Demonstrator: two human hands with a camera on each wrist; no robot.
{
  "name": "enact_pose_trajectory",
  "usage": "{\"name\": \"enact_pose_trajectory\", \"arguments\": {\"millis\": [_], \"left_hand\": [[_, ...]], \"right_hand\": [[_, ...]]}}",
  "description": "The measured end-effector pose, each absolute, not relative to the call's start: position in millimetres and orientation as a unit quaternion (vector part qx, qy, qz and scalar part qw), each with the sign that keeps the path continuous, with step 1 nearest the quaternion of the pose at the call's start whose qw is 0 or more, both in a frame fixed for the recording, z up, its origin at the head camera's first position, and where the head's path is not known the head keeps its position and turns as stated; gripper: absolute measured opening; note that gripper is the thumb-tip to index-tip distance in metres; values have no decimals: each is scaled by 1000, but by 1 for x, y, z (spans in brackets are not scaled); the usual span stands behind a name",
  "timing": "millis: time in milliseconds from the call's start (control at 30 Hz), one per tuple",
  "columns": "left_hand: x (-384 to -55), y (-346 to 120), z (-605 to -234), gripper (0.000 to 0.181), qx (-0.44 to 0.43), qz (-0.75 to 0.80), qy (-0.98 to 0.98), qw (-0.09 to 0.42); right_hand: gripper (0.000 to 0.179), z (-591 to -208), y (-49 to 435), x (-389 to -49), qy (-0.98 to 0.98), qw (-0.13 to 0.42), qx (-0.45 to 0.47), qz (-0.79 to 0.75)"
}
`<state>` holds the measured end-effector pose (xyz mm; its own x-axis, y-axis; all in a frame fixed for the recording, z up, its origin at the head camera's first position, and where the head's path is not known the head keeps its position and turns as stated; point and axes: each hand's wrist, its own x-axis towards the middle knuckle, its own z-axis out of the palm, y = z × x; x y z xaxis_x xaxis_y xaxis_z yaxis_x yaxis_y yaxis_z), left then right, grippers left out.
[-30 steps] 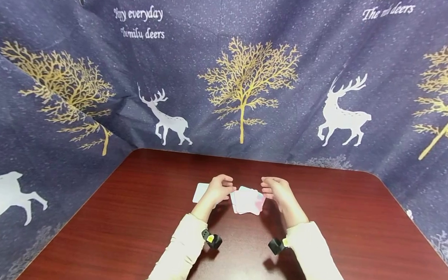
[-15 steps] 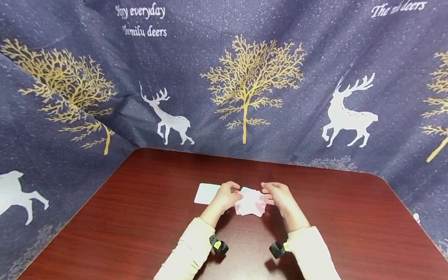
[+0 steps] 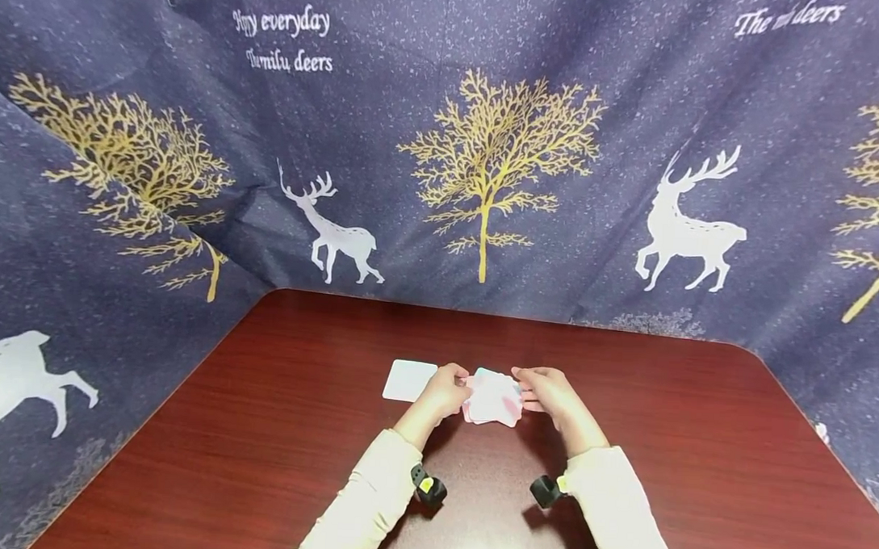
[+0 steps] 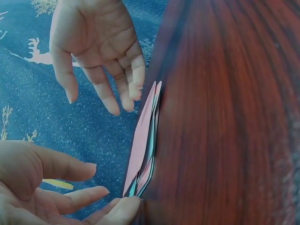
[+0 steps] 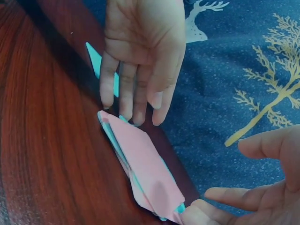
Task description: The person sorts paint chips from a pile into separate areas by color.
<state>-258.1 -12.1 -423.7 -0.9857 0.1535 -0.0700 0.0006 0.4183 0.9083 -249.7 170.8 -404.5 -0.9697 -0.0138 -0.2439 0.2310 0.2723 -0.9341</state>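
A loose, uneven pile of pale cards point(image 3: 495, 396) with rounded corners lies between my hands, pink and turquoise showing in the wrist views. At its left edge is my left hand point(image 3: 446, 390), fingertips touching the cards. My right hand point(image 3: 547, 394) is at the opposite edge, its lower fingers against the pile in the right wrist view. Both hands have fairly straight, spread fingers, palms facing each other. Seen edge-on in the left wrist view, the pile point(image 4: 144, 136) has small gaps between its cards. A separate pale card point(image 3: 410, 380) lies flat left of my left hand.
The glossy reddish-brown table point(image 3: 274, 430) extends around the cards. Behind it hangs a dark blue cloth point(image 3: 419, 31) printed with deer and golden trees. Black wrist cameras are strapped below both hands.
My left hand has moved right to the pile's left edge, uncovering more of the separate card. The right hand has come down slightly to the pile's right edge. The head view has shifted a little.
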Motion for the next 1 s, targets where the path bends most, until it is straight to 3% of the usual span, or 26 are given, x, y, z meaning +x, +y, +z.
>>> {"name": "enact_pose_trajectory", "arguments": {"millis": [667, 1000], "left_hand": [[-259, -12, -425, 33, 33, 554, 827, 87], [-261, -16, -423, 45, 24, 580, 808, 98]], "right_hand": [[50, -415, 169, -254, 765, 121, 81, -627], [53, -417, 172, -254, 716, 136, 82, -679]]}}
